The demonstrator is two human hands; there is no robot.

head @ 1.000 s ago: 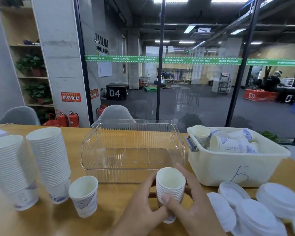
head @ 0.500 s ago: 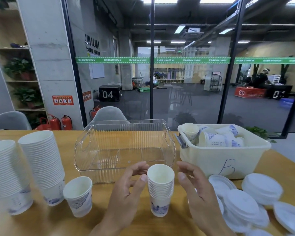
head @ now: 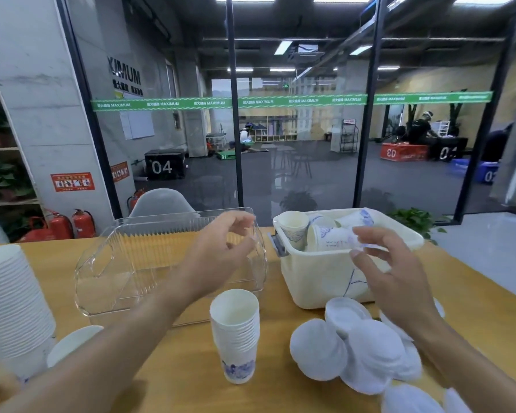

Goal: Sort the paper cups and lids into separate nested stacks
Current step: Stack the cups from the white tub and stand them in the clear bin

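A wooden table (head: 280, 347) ran across the foreground, and behind it a glass wall with a green strip (head: 251, 102) looked out on a dim hall of numbered boxes; on the left, a shelf of plants and red fire extinguishers (head: 72, 223) by a concrete pillar. Far left on the table, a tall stack of cups (head: 9, 299) stood at the edge, a single cup (head: 72, 344) just beside it, partly hidden by the forearm. Next along, a clear plastic tray (head: 125, 263) sat behind the left hand (head: 218, 254), which hung in the air above the table, fingers loosely curled, nothing in them. Centre stage, the short nested stack (head: 236, 335) stood upright on the table, free, between the two forearms and nearer than both hands. To its right, the cream bin (head: 319, 278) held loose cups (head: 331, 238), some upright, some on their sides. The right hand (head: 396, 275) was raised in front of the bin, fingers spread and relaxed, empty, well above the white lids (head: 370, 353) strewn and overlapping on the table below it.
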